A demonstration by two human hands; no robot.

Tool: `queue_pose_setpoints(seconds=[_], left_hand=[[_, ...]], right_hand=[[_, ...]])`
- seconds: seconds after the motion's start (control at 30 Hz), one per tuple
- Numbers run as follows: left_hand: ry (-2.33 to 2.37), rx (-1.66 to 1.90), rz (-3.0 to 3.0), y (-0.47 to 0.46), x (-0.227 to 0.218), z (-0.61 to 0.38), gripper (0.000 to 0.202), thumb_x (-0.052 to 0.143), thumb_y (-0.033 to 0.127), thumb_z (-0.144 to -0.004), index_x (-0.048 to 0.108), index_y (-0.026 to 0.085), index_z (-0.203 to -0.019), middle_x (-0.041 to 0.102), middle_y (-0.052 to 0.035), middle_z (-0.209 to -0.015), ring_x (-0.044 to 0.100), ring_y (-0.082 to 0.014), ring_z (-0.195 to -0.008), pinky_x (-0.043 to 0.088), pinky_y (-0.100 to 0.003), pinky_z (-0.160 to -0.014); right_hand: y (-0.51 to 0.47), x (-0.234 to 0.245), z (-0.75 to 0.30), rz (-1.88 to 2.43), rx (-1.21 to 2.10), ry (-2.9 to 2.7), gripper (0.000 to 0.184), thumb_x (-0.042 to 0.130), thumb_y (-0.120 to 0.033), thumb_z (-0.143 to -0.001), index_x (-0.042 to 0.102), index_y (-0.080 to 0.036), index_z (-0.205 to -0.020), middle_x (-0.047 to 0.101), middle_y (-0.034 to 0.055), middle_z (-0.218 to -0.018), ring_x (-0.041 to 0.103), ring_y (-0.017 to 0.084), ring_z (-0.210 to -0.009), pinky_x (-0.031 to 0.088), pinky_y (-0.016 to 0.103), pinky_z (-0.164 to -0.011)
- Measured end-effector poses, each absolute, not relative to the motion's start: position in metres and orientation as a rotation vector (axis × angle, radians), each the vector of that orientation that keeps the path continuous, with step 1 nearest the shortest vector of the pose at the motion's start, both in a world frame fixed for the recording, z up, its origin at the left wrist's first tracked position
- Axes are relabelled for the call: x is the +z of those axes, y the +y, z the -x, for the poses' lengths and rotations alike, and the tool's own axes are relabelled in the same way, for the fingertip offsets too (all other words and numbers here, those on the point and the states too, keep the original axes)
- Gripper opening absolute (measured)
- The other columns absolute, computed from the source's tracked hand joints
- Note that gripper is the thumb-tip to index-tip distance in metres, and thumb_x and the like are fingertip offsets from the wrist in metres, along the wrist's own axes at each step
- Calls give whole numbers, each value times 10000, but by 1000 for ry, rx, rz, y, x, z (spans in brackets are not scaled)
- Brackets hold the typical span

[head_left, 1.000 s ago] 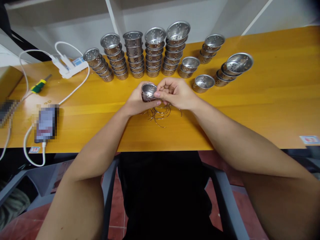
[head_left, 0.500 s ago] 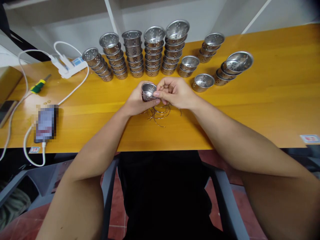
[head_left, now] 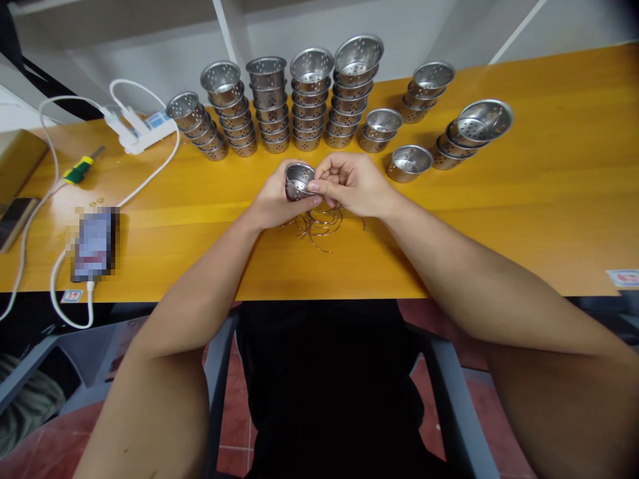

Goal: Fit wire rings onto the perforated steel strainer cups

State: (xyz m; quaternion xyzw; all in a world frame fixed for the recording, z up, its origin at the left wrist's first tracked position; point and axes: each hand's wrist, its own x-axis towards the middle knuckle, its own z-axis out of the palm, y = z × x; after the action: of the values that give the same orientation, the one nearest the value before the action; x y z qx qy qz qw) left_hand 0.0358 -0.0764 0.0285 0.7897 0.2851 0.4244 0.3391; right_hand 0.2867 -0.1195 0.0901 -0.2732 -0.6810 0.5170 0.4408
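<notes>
My left hand is closed around a small perforated steel cup, held just above the orange table. My right hand meets it from the right, with thumb and fingers pinched at the cup's rim; what they pinch is too small to make out. A loose pile of thin wire rings lies on the table right under both hands.
Several stacks of the same steel cups line the table's far side, with more stacks and a single cup to the right. At left lie a white power strip, cables, a green-yellow screwdriver and a phone.
Both hands stay together on the cup with only slight finger movement. The view has shifted a little.
</notes>
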Motion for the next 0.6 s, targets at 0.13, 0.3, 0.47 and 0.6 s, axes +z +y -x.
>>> queue_pose_setpoints(seconds=[0.13,0.3,0.47,0.6], left_hand=[[734,1107,-2053,-77,30,-36,923,1099,786,-899,677,251,-1522,808,-96,-1343,851,-283,-1177,739,-532,-1145],[721,1110,-2069,-76,29,-34,928,1090,790,-910,665,262,-1544,802,-100,-1357,849,-291,-1199,729,-541,-1165],[708,1132,-2082,-68,22,-34,949,1059,818,-934,627,276,-1582,782,-113,-1416,841,-303,-1240,725,-548,-1161],[726,1170,-2088,-61,17,-35,953,1086,761,-937,607,293,-1616,767,-104,-1422,834,-312,-1288,718,-556,-1190]], right_hand=[[-120,92,-287,675,1286,-1697,724,1149,-856,-836,771,-263,-1008,763,-5,-764,601,143,-568,466,301,-487],[-122,91,-286,658,1258,-1708,714,1132,-864,-857,780,-262,-1010,749,-4,-756,590,148,-561,469,315,-499],[-117,81,-286,715,1032,-1696,773,1113,-931,-817,818,-299,-1150,797,35,-989,627,185,-693,576,363,-585],[-114,76,-289,806,753,-1729,777,1085,-958,-823,860,-332,-1224,798,81,-1233,665,222,-804,667,426,-700]])
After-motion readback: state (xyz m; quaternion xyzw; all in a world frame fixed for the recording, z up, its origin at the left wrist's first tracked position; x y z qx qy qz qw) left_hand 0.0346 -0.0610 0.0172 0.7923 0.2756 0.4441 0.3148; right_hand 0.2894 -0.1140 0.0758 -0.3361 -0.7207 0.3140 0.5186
